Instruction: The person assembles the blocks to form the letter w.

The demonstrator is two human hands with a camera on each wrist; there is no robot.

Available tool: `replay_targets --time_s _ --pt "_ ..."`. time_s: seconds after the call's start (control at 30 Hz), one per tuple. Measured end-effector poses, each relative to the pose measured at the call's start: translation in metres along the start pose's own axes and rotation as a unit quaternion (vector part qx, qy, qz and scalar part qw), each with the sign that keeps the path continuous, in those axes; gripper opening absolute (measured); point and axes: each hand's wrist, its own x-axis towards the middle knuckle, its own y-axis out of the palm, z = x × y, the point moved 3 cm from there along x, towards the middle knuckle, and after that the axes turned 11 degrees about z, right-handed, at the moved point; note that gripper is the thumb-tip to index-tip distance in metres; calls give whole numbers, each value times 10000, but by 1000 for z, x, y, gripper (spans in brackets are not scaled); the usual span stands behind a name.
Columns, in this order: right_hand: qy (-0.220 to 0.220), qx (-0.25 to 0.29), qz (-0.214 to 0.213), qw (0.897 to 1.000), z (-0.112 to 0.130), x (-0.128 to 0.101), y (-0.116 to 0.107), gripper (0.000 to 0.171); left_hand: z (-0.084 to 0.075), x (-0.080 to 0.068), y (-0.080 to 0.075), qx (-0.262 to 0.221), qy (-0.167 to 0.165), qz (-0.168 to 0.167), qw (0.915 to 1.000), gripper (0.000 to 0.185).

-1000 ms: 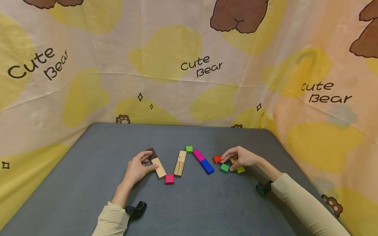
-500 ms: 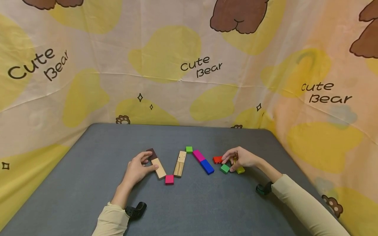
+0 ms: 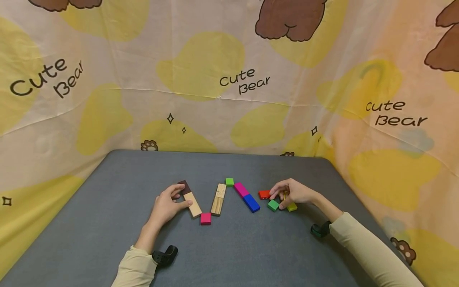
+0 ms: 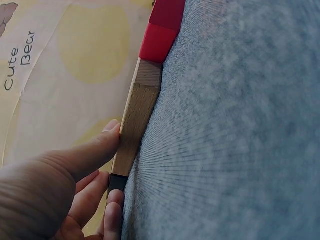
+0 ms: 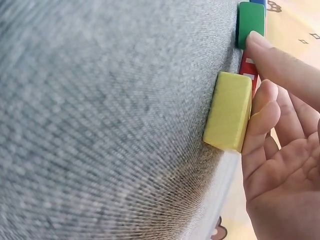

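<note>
In the head view my left hand (image 3: 167,203) lies over two end-to-end blocks, its thumb touching the light wood block (image 3: 193,206) and its fingers at the dark brown block (image 3: 185,187). A pink-red block (image 3: 206,218) adjoins the wood block's lower end. My right hand (image 3: 295,191) is spread low over a loose group at the right. Its thumb touches the green block (image 5: 251,25) in the right wrist view. Beside its fingers lies a yellow block (image 5: 227,111). A red block (image 3: 264,194) with white marks sits near the fingertips; what lies under the palm is hidden.
Between the hands, two pale wood blocks (image 3: 218,199) slant up to a light green block (image 3: 230,182). A magenta block (image 3: 241,189) and a blue block (image 3: 251,203) slant down from it. The grey tabletop (image 3: 229,255) meets a printed curtain (image 3: 201,63) behind.
</note>
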Motion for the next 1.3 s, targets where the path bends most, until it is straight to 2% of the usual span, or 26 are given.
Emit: replay_targets --time_s 0.43,0.8,0.9,1.07,1.3 --pt "-96 -39 38 9999 -1 0 0 45 1 -4 -1 -44 18 11 10000 64" --pt "-188 275 -412 9986 2 -12 5 47 0 -4 1 -34 33 -7 10000 63" --pt "-223 390 -668 9968 10 -21 11 48 0 -3 1 -25 32 1 10000 64" --pt "-121 549 -1425 9882 22 -35 29 51 1 -2 1 -60 56 27 10000 64" --pt "143 892 -2492 9642 36 -31 63 49 2 0 0 27 91 -19 10000 63"
